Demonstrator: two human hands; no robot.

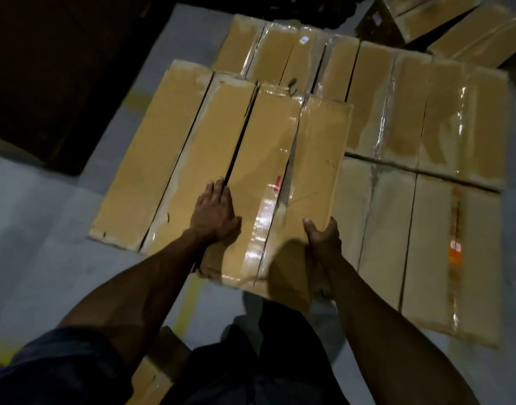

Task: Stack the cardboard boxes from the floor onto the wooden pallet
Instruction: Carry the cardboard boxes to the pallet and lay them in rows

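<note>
A long taped cardboard box [283, 176] lies in front of me on top of a layer of stacked boxes. My left hand [214, 211] rests flat on its top near the left edge, fingers straight. My right hand [322, 239] grips the box's near right corner, thumb on top and fingers under the edge. To its left lies another long box [163, 159] of the upper layer. A lower layer of boxes [420, 135] spreads to the right and behind. The wooden pallet is hidden beneath them.
More boxes [470, 33] lie at the far right corner. Grey floor [46, 244] with a yellow line [189, 299] runs at left. A dark bulky shape [46, 68] stands at upper left. Another box [154, 372] sits by my legs.
</note>
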